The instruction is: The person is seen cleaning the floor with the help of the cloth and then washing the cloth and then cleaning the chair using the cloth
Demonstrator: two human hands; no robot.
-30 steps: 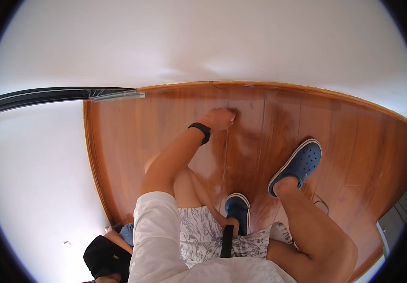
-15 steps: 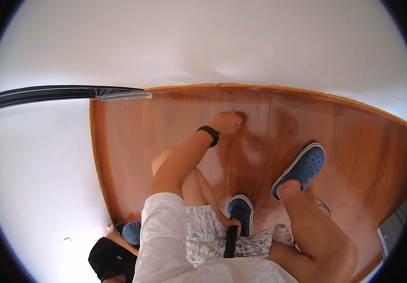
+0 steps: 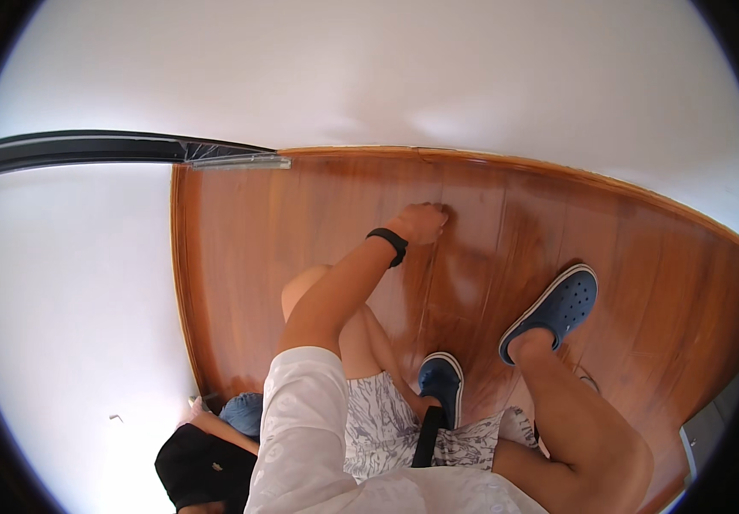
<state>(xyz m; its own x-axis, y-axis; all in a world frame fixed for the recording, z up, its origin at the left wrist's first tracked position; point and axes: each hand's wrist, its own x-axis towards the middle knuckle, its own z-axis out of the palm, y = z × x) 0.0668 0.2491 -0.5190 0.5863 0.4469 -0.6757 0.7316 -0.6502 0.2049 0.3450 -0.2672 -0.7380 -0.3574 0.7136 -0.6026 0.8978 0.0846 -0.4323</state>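
Note:
My left hand [image 3: 422, 224], with a black band [image 3: 393, 242] round its wrist, reaches out low over the glossy reddish-brown wood floor [image 3: 335, 206]. Its fingers are curled together at the tips, closed. Whatever they hold, if anything, is too small or hidden to make out. Whether the fingertips touch the floor I cannot tell; a dark reflection lies right beside them. My right hand is out of the picture. To the right of the left hand, one of my blue clogs [image 3: 568, 301] stands on the boards, and the other clog [image 3: 441, 377] is nearer to me.
A white wall [image 3: 506, 86] with wooden trim runs along the far side. On the left, a black rail [image 3: 78, 154] with a clear plastic strip [image 3: 245, 163] at its end meets the floor beside a white panel [image 3: 70, 283]. Another person in a black top [image 3: 202, 471] is at lower left.
My view has shifted slightly, so the rail sits higher and the floor lies a little to the right. The left hand stays over nearly the same patch of floor, fingers still closed.

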